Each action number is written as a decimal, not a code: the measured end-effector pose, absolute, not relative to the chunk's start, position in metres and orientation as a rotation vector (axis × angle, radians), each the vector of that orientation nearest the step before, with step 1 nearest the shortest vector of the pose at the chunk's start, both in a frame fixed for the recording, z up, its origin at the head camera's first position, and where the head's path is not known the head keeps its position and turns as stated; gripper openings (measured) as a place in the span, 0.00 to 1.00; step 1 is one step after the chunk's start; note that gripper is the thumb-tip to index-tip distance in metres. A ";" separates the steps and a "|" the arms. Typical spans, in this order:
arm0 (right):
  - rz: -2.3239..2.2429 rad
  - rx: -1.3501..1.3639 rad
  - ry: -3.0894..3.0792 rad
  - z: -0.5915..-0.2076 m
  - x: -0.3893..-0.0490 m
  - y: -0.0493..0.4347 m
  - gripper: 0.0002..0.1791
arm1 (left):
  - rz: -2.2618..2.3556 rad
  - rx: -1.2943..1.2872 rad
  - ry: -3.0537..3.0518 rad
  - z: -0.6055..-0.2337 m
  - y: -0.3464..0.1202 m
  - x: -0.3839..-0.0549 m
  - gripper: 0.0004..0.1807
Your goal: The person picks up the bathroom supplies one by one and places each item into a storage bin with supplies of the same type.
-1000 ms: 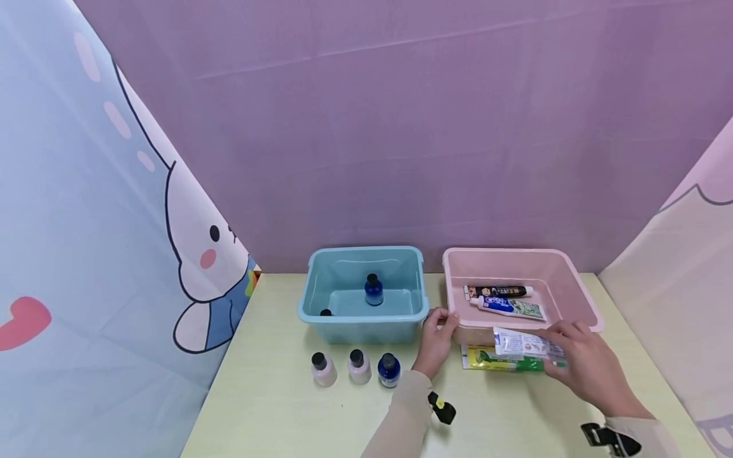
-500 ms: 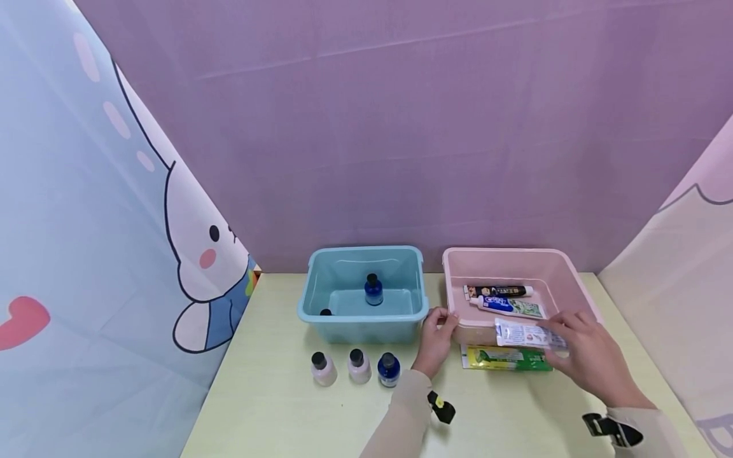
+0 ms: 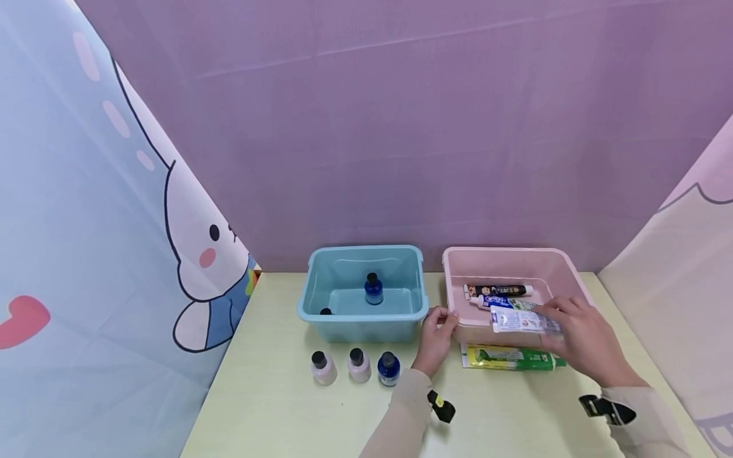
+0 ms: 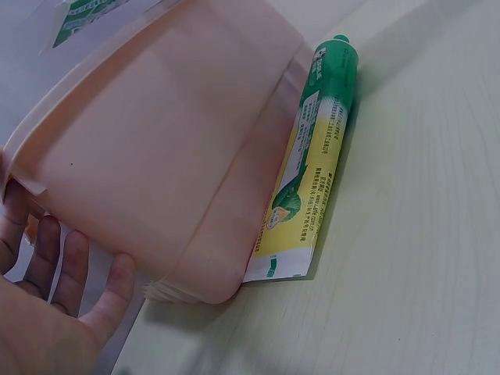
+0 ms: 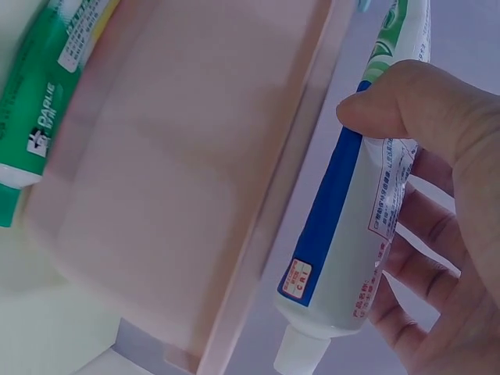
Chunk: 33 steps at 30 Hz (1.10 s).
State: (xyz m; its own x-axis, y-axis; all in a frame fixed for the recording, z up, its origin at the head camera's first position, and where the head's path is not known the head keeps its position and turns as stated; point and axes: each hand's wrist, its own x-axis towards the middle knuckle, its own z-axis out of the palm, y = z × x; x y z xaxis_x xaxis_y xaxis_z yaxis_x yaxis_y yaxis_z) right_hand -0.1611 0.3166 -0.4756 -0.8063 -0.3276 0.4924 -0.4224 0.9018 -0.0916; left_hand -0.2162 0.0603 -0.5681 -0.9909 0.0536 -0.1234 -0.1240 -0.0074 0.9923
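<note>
My right hand (image 3: 586, 343) pinches a white toothpaste tube (image 3: 518, 320) between thumb and fingers, above the front rim of the pink basin (image 3: 475, 334). In the right wrist view this toothpaste tube (image 5: 344, 226) shows a blue and green edge and a white cap pointing down. My left hand (image 3: 436, 340) grips the basin's front left corner, its fingertips against the outer wall under the rim in the left wrist view. Inside the basin lie a black toothpaste tube (image 3: 498, 291) and a blue-and-green Crest tube (image 3: 491, 302), the latter partly covered by the held tube.
A green-and-yellow Darlie toothpaste tube (image 3: 504, 357) lies along the basin's front foot. Left of it stands a blue basin (image 3: 366, 327) with a blue bottle (image 3: 374, 290) and another black cap showing. Two pale pink bottles (image 3: 359, 366) and a blue bottle (image 3: 389, 369) stand in front.
My right hand has lifted the white toothpaste tube up and away from me, from the basin's front wall to over its rim. The left hand stays on the corner.
</note>
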 end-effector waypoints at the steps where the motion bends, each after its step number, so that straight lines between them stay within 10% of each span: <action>1: 0.269 0.541 -2.589 -0.475 -0.163 0.317 0.30 | 2.140 -0.075 2.123 -0.568 0.060 -0.216 0.08; 33: 0.188 0.630 -2.655 -0.458 -0.208 0.317 0.30 | 2.168 -0.049 2.106 -0.572 0.060 -0.218 0.09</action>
State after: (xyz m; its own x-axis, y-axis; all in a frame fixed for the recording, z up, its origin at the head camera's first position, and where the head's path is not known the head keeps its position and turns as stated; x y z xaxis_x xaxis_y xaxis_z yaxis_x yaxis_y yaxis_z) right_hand -0.2085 0.3169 -0.4583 -0.8166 -0.4020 0.4142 -0.4564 0.8890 -0.0368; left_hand -0.2183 0.0598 -0.5720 -0.9924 0.0625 -0.1056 -0.1074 -0.0260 0.9939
